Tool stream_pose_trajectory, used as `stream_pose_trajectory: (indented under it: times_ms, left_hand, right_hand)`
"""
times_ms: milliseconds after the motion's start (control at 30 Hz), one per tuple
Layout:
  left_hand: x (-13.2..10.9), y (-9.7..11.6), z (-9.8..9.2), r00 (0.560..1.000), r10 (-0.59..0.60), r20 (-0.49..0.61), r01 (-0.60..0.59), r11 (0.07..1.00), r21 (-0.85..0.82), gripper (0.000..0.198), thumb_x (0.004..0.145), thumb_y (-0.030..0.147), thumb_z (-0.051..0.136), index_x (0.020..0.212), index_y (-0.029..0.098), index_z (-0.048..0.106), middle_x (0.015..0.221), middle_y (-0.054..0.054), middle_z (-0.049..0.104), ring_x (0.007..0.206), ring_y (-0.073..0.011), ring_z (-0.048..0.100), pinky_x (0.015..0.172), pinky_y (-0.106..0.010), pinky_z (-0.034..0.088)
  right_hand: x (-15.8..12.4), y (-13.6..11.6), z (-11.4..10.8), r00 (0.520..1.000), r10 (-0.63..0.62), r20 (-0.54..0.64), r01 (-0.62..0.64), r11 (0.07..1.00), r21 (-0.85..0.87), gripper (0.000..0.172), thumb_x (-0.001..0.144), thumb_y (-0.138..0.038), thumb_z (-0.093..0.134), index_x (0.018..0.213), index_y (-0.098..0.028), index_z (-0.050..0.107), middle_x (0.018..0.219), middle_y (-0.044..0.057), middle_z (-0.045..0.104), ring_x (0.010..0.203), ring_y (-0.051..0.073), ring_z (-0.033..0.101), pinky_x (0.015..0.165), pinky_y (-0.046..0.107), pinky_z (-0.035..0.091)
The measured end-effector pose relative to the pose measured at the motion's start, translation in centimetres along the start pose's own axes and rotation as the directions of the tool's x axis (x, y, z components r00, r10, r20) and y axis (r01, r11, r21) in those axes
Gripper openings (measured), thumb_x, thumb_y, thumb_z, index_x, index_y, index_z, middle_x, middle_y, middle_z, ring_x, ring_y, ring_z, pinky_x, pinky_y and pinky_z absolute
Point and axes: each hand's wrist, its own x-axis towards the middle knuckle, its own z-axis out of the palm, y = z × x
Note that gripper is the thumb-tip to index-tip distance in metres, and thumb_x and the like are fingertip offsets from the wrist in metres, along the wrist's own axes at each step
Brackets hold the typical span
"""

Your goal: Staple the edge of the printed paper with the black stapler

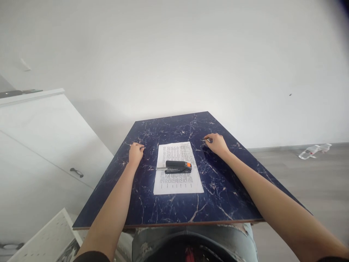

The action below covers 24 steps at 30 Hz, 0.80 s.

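Note:
A black stapler (pixel 177 164) with an orange patch lies across a sheet of printed paper (pixel 178 185) in the middle of the dark blue table. A thin metal piece juts out from the stapler's left end. To the left of the paper, my left hand (pixel 135 155) rests with its fingers closed in a pinch; a tiny dark bit shows at the fingertips. On the paper's right, my right hand (pixel 217 143) pinches a small dark and silvery thing, too small to name. Neither hand touches the paper or the stapler.
The marbled tabletop (pixel 174 211) ends close to my lap, with a white wall behind it. A white cabinet (pixel 49 138) with a dark handle stands at left. Clear plastic bottles (pixel 311 151) lie on the floor at right.

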Motion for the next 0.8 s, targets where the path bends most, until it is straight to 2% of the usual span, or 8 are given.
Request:
stream_pose_trajectory:
  times_ms: [100, 233, 333, 433, 467, 533, 633, 800]
  left_hand:
    - [0.1, 0.2, -0.1, 1.0, -0.005, 0.001, 0.005, 0.996, -0.093, 0.01, 0.088, 0.019, 0.064, 0.09, 0.019, 0.074, 0.114, -0.015, 0.07, 0.117, -0.0338, 0.065, 0.114, -0.05, 0.044]
    - [-0.2, 1.7, 0.0, 1.0, 0.008, 0.002, -0.007, 0.958, -0.287, 0.007, 0.092, 0.021, 0.062, 0.097, 0.02, 0.066, 0.101, -0.011, 0.075, 0.099, -0.0267, 0.072, 0.101, -0.043, 0.051]
    - [-1.2, 3.8, 0.8, 0.997, 0.055, 0.045, -0.028, 0.887, -0.462, 0.009, 0.096, 0.024, 0.056, 0.104, 0.021, 0.058, 0.095, -0.005, 0.075, 0.074, -0.0169, 0.07, 0.082, -0.032, 0.054]
    - [-2.5, 6.1, 1.9, 0.989, 0.097, 0.115, -0.006, 0.789, -0.614, 0.012, 0.095, 0.026, 0.052, 0.105, 0.021, 0.056, 0.08, 0.0, 0.066, 0.057, -0.0121, 0.058, 0.062, -0.026, 0.047]
    - [-2.9, 6.8, 2.2, 0.984, 0.109, 0.142, 0.011, 0.754, -0.657, 0.014, 0.095, 0.028, 0.051, 0.105, 0.02, 0.057, 0.075, 0.002, 0.061, 0.054, -0.0114, 0.053, 0.057, -0.024, 0.044]
    - [-3.6, 7.9, 2.6, 0.97, 0.138, 0.199, 0.051, 0.687, -0.725, 0.019, 0.095, 0.032, 0.051, 0.103, 0.018, 0.062, 0.068, 0.004, 0.051, 0.05, -0.0106, 0.046, 0.052, -0.023, 0.038]
    - [-4.2, 8.9, 2.5, 0.95, 0.181, 0.253, 0.09, 0.618, -0.781, 0.028, 0.096, 0.038, 0.05, 0.099, 0.016, 0.067, 0.067, 0.002, 0.048, 0.05, -0.0105, 0.044, 0.051, -0.025, 0.038]
    - [-4.9, 9.7, 1.4, 0.943, 0.24, 0.233, 0.035, 0.622, -0.782, 0.03, 0.099, 0.043, 0.055, 0.103, 0.018, 0.071, 0.075, -0.002, 0.061, 0.064, -0.0154, 0.059, 0.064, -0.029, 0.05]
  right_hand:
    - [-0.6, -1.9, -0.2, 0.996, -0.086, 0.033, 0.084, 0.994, 0.07, 0.026, 0.092, -0.023, 0.058, 0.101, -0.017, 0.081, 0.102, 0.011, 0.081, 0.102, 0.029, 0.07, 0.101, 0.043, 0.051]
    - [-2.1, -5.6, -0.3, 0.964, -0.231, 0.132, 0.199, 0.955, 0.219, 0.026, 0.099, -0.037, 0.06, 0.106, -0.023, 0.08, 0.11, 0.007, 0.08, 0.1, 0.024, 0.07, 0.09, 0.037, 0.056]
    - [-3.7, -8.5, 0.0, 0.877, -0.384, 0.288, 0.239, 0.869, 0.433, 0.04, 0.098, -0.049, 0.066, 0.128, -0.025, 0.074, 0.126, 0.009, 0.076, 0.104, 0.025, 0.071, 0.085, 0.038, 0.057]
    - [-4.9, -10.6, 0.6, 0.771, -0.501, 0.392, 0.262, 0.811, 0.522, 0.068, 0.086, -0.056, 0.08, 0.145, -0.026, 0.063, 0.136, 0.012, 0.071, 0.116, 0.03, 0.068, 0.094, 0.045, 0.055]
    - [-5.2, -11.1, 0.9, 0.747, -0.525, 0.408, 0.282, 0.805, 0.521, 0.07, 0.084, -0.054, 0.082, 0.145, -0.025, 0.063, 0.136, 0.013, 0.071, 0.117, 0.031, 0.068, 0.096, 0.046, 0.054]
    - [-5.6, -11.7, 1.5, 0.715, -0.548, 0.435, 0.303, 0.803, 0.514, 0.055, 0.089, -0.047, 0.079, 0.138, -0.023, 0.068, 0.125, 0.012, 0.075, 0.109, 0.03, 0.07, 0.091, 0.042, 0.054]
    - [-5.6, -11.7, 1.7, 0.74, -0.496, 0.454, 0.254, 0.832, 0.494, 0.03, 0.094, -0.032, 0.071, 0.122, -0.02, 0.075, 0.102, 0.007, 0.079, 0.086, 0.023, 0.071, 0.076, 0.034, 0.052]
    - [-4.3, -9.8, 0.6, 0.9, -0.293, 0.322, 0.143, 0.897, 0.418, 0.026, 0.09, -0.031, 0.075, 0.112, -0.019, 0.077, 0.096, 0.005, 0.078, 0.08, 0.021, 0.069, 0.074, 0.033, 0.048]
